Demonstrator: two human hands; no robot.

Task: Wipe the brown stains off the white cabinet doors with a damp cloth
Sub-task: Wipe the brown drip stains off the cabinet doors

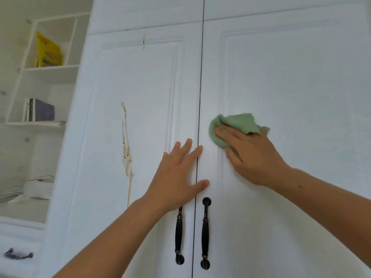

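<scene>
Two tall white cabinet doors fill the view, the left door point(144, 117) and the right door point(291, 87). A long brown stain point(126, 155) runs down the left door's panel, and a small brown mark point(143, 41) sits near its top edge. My right hand point(251, 155) presses a green cloth point(232, 125) flat against the right door, close to the centre gap, fingers straight. My left hand point(178, 177) lies flat across the gap between the doors, fingers spread, holding nothing.
Two black handles point(179, 233) point(205, 231) hang below my hands, one on each door. Open white shelves at the left hold a yellow package point(49, 51), a dark box point(41, 110) and a white device point(39, 189). A drawer handle point(18, 254) sits at the lower left.
</scene>
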